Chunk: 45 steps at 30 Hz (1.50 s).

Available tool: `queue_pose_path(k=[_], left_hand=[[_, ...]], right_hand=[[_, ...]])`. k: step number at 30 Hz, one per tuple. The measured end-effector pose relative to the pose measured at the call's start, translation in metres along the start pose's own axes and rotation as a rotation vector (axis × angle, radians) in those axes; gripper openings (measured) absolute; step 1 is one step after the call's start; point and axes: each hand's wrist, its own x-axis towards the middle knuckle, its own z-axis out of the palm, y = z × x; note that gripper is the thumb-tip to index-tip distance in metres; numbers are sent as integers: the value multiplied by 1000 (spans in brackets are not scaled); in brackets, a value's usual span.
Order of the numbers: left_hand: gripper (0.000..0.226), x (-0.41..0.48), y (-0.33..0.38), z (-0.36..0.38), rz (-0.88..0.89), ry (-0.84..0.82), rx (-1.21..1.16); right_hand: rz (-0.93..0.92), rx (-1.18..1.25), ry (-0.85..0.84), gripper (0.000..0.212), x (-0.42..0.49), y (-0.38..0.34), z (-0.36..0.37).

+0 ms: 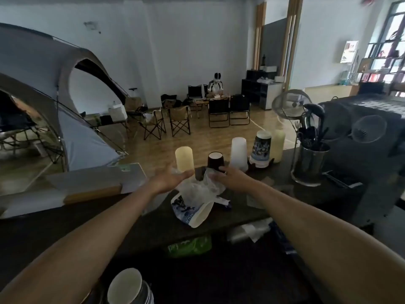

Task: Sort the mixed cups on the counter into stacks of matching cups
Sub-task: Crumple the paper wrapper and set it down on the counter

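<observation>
From the head camera, upside-down cups line the counter's point(282, 172) far edge, likely so that matching ones can nest: cream cup point(184, 159), dark cup point(215, 160), white cups point(238, 154), printed cups point(262, 150). The left hand point(173, 178), fingers point(185, 173) spread palm-up, reaches beside the cream cup. The right hand's point(229, 175) fingers curl at the dark cup's base over a plastic bag point(197, 188); what they pinch, I cannot tell. A tipped cup point(195, 213) lies unsorted nearby.

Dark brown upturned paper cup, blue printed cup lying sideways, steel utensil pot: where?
Dark brown upturned paper cup point(215, 161): head view, side wall.
Blue printed cup lying sideways point(183, 211): head view, printed wall.
Steel utensil pot point(310, 164): head view, front wall.
</observation>
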Motion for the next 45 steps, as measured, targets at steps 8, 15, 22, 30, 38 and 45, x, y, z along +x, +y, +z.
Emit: queue_pose_path(k=[8,15,22,30,38,45], left_hand=[[49,8,-5,54,-147,-112,-283],[36,15,-15,79,-87,-86,-4],[34,1,10,86,40,18,-126],[38,12,63,79,171,-32,-448],[40,20,146,130,265,-182,-432],[46,38,172,180,390,-444,-140]], right_hand=[[91,44,-21,70,32,24,55],[-22,-312,-186,44,44,33,63],[-42,-356,-14,30,46,44,58],[-100,-403,180,26,35,52,-2],[293,-502,168,59,13,118,-71],[418,-502,-15,60,12,176,-78]])
